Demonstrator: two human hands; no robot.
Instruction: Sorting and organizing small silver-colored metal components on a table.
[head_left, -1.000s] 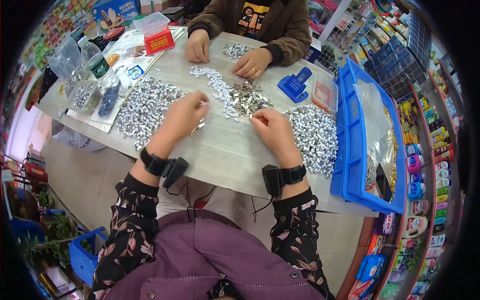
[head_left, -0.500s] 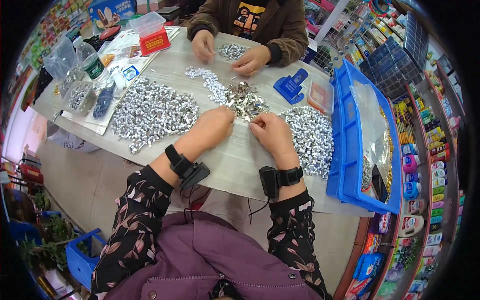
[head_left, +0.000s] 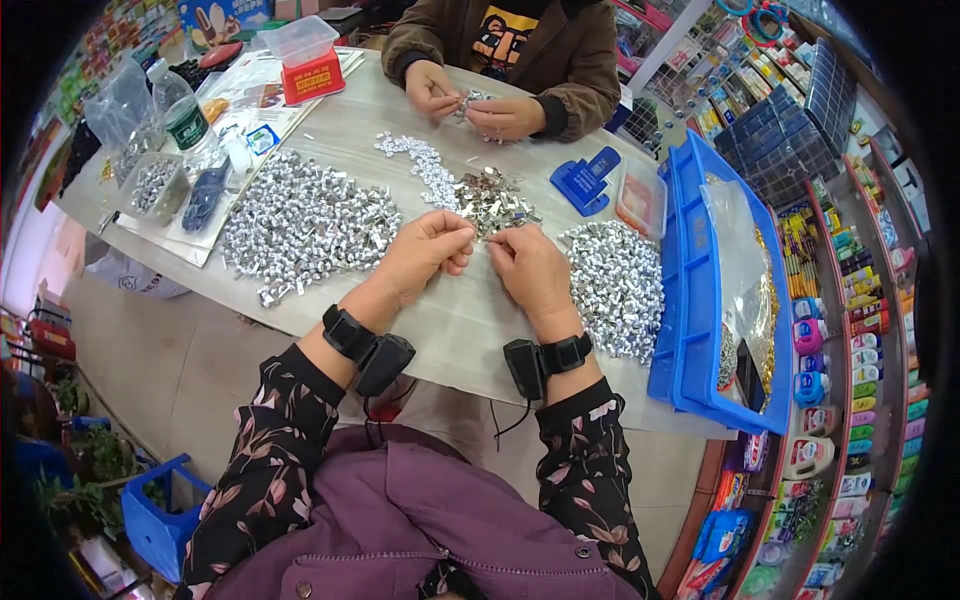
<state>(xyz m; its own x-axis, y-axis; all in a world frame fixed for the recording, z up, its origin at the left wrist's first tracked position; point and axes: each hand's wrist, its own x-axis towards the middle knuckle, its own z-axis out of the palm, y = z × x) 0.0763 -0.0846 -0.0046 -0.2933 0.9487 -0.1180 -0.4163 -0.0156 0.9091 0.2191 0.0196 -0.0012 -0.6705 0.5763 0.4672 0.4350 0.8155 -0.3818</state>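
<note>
My left hand (head_left: 425, 252) and my right hand (head_left: 530, 266) meet over the table (head_left: 450, 320), fingertips pinched together on a small silver metal piece (head_left: 483, 243) between them. Just beyond my fingers lies a small heap of loose metal clips (head_left: 492, 200). A large pile of silver pieces (head_left: 305, 222) spreads to my left. Another pile of silver pieces (head_left: 612, 285) lies to my right. Black bands sit on both my wrists.
A person across the table (head_left: 510, 40) handles small pieces with both hands. A blue bin (head_left: 700, 300) with a plastic bag stands at the right edge. A blue tool (head_left: 585, 178), a clear tray (head_left: 642, 200), a red box (head_left: 312, 75) and bags (head_left: 160, 180) lie around.
My left hand came from the left pile toward the middle and now meets my right hand. The right hand has barely shifted.
</note>
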